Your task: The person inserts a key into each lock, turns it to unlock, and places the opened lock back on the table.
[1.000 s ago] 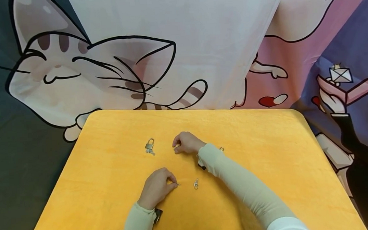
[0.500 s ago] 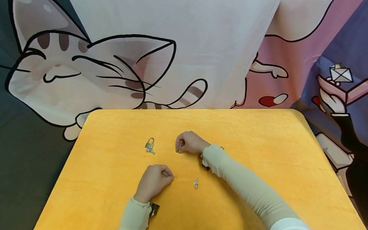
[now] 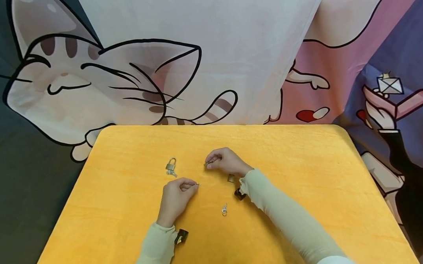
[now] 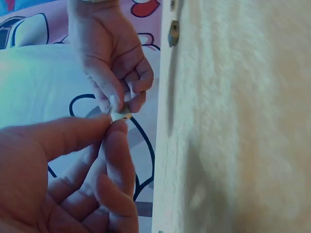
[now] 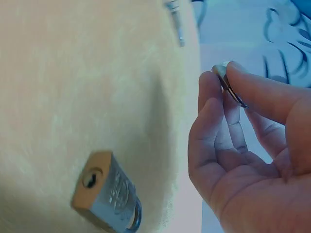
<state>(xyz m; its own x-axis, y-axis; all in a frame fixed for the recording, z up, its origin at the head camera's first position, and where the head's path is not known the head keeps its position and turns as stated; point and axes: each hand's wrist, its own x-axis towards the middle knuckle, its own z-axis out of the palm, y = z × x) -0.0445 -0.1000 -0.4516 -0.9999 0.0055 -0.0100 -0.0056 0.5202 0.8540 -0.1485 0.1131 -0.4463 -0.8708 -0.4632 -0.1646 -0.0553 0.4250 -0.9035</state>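
Note:
My left hand (image 3: 175,200) pinches a small thin key (image 3: 198,183) between thumb and forefinger above the table. To its upper right, my right hand (image 3: 228,161) holds a small brass padlock (image 5: 219,73) by thumb and fingertips, its curved shackle (image 5: 235,94) showing in the right wrist view. The two hands are apart in the head view. In the left wrist view the key (image 4: 119,116) overlaps the held padlock, partly hiding it. Just below the right wrist lies another padlock (image 3: 231,178), its keyhole (image 5: 91,179) visible in the right wrist view.
On the yellow-covered table (image 3: 287,156), a larger padlock (image 3: 171,165) lies left of the hands with keys (image 3: 171,173) at its base. A small ring with keys (image 3: 224,210) lies nearer the front. Behind the table hangs a cartoon-printed cloth (image 3: 251,59).
My left hand has moved away from the front edge, up toward the right hand, with the key. The right hand has shifted slightly right with its padlock, uncovering the padlock beside the wrist.

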